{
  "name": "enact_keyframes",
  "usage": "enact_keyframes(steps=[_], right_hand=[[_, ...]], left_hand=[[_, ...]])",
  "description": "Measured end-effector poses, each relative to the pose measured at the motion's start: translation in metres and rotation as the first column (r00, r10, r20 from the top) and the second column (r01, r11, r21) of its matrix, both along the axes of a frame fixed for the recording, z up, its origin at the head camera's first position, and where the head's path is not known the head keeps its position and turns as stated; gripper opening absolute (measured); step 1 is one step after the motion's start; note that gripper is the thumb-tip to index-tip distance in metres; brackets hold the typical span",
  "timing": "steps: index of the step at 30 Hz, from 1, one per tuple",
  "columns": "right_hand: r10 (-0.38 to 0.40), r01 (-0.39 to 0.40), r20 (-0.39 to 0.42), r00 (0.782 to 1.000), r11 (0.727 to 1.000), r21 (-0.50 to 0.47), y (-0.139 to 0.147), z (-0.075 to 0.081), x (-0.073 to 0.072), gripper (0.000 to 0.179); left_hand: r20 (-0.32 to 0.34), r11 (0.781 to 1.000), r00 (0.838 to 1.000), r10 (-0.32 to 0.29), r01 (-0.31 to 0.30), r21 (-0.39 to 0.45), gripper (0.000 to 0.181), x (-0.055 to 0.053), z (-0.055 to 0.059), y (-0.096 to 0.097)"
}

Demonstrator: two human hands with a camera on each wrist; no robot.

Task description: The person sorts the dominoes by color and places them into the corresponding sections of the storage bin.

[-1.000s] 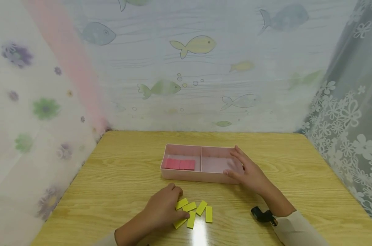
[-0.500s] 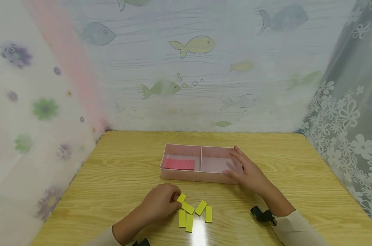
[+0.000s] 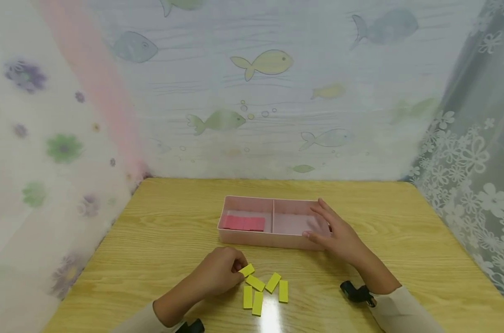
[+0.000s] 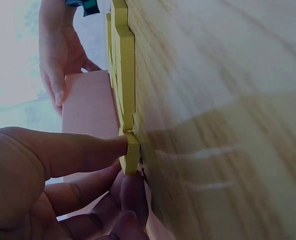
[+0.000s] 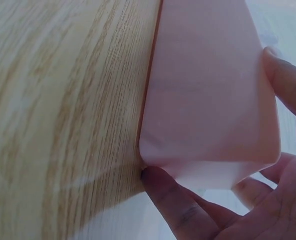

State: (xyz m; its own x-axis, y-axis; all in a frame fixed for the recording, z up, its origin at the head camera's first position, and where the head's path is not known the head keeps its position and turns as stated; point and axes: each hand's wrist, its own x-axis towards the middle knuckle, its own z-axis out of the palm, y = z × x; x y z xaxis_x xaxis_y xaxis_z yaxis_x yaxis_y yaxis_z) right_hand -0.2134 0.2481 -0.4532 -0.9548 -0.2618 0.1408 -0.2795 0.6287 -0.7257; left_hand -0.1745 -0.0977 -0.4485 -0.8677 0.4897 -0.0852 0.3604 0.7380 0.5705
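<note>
My left hand pinches a yellow rectangular block between thumb and fingertips, low at the table surface. Several more yellow blocks lie flat and loosely scattered just right of that hand. Behind them stands a pink two-part box. Pink blocks lie together in its left compartment; no block shows in the right one. My right hand holds the box's right end, thumb at the front rim and fingers over the far side. In the right wrist view, fingers wrap the box's corner.
Everything rests on a wood-grain table. A fish-print curtain hangs behind its back edge, with flowered cloth at both sides. A small black device sits at the right wrist, another at the left.
My left hand has drawn back slightly left, and the yellow blocks near it have shifted and turned. It now pinches one at its end. The right hand and box stay put.
</note>
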Motion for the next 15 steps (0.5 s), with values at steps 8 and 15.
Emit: enact_keyframes(steps=[8, 15], right_hand=[[0.01, -0.01, -0.004, 1.0, 1.0, -0.003, 0.0022, -0.0003, -0.0017, 0.085], [0.03, -0.03, 0.001, 1.0, 0.999, -0.009, 0.0053, 0.0017, -0.0012, 0.087]], left_hand=[[-0.032, 1.0, 0.999, -0.026, 0.025, -0.01, 0.036, -0.0019, -0.0004, 0.0001], [-0.066, 0.999, 0.997, -0.028, 0.029, 0.019, 0.026, -0.0034, 0.0031, -0.0013]])
